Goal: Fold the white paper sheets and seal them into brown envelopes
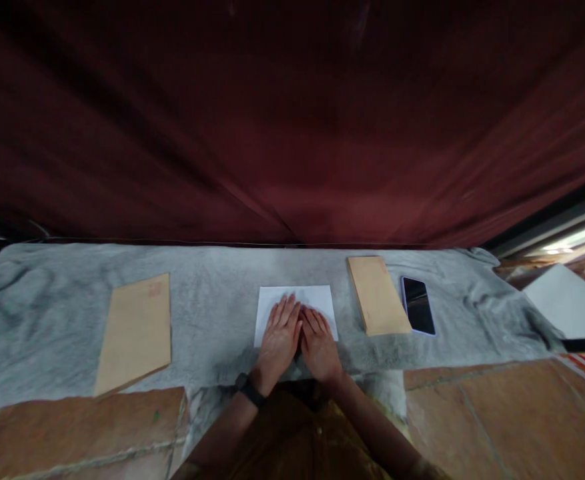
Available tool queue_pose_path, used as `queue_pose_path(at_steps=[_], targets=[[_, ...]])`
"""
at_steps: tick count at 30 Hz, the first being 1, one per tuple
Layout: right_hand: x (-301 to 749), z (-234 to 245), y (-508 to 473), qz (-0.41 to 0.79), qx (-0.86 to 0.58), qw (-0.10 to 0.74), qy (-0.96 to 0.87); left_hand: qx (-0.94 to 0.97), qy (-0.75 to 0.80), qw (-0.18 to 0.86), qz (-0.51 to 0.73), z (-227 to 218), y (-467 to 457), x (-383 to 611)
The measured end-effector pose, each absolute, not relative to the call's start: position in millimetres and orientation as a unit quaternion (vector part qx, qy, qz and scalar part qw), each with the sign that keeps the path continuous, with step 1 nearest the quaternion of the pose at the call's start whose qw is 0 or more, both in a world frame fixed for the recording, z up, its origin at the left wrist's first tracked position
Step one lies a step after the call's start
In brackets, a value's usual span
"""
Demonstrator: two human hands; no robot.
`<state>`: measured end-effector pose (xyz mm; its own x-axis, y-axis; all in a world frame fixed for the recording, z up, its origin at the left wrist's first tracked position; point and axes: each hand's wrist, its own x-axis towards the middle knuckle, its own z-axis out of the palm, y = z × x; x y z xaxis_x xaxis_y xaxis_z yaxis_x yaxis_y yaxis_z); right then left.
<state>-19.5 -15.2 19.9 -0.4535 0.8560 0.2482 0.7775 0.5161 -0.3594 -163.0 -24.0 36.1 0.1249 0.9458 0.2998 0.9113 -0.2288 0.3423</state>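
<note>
A white sheet of paper [268, 298] lies in front of me on a grey cloth-covered surface [212, 300]. My left hand [279, 337] rests flat on it, fingers stretched out and pointing away from me. Close beside it, my right hand [318, 343] also lies flat on the paper, fingers extended. The fingertips of both hands nearly meet near the paper's middle. Neither hand grips anything. Part of the paper is covered by my hands, so I cannot tell whether it is folded.
To the right lies a stack of brown envelopes [378, 297], beside a phone [419, 305] with a dark screen. More brown envelopes [137, 330] lie at the left, reaching the front edge. A dark red cloth [292, 133] hangs behind. A white sheet [569, 300] is at the far right.
</note>
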Motion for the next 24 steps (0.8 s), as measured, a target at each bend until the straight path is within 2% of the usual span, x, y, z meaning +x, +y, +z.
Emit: queue_pose_path(at_steps=[6,17,24], targets=[[-12.0,17.8,-13.8,0.076,-0.504,0.197,-0.837,0.766,0.626,0.012,0.147,27.5,-17.3,-169.0],[-3.0,26.6,8.4,0.132,-0.499,0.217,-0.828,0.764,0.629,0.024,0.141,31.3,-22.9,-172.8],[-28.5,28.4,37.2,0.114,-0.459,0.176,-0.863,0.767,0.627,0.03,0.136,30.7,-26.0,-174.2]])
